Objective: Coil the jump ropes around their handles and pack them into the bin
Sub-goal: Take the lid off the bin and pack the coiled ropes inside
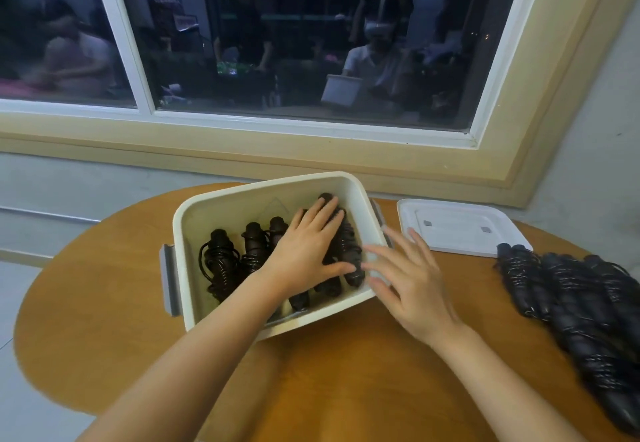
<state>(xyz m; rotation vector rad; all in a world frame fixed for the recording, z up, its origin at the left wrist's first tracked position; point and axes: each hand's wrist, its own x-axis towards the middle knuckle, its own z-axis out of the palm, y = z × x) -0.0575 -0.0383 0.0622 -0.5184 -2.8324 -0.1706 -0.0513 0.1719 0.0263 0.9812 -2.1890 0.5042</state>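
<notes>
Setting: round wooden table (104, 303) under a dark window (277, 43).
Bin: white bin (242, 195) at table centre, with packed jump ropes (220, 265) lying side by side in it, long axes running near to far.
Left hand (308, 251): inside the bin, fingers straight, pressing flat on the right-hand coils.
Right hand (412, 285): blurred, fingers spread, grasping nothing, at the bin's right rim.
Lid (457, 227): off, right of the bin.
Unpacked pile (581, 303): coiled ropes at the table's right edge, axes slanting far-left to near-right.
Key relation: the pile lies right of both hands, and the free right hand is nearer.
</notes>
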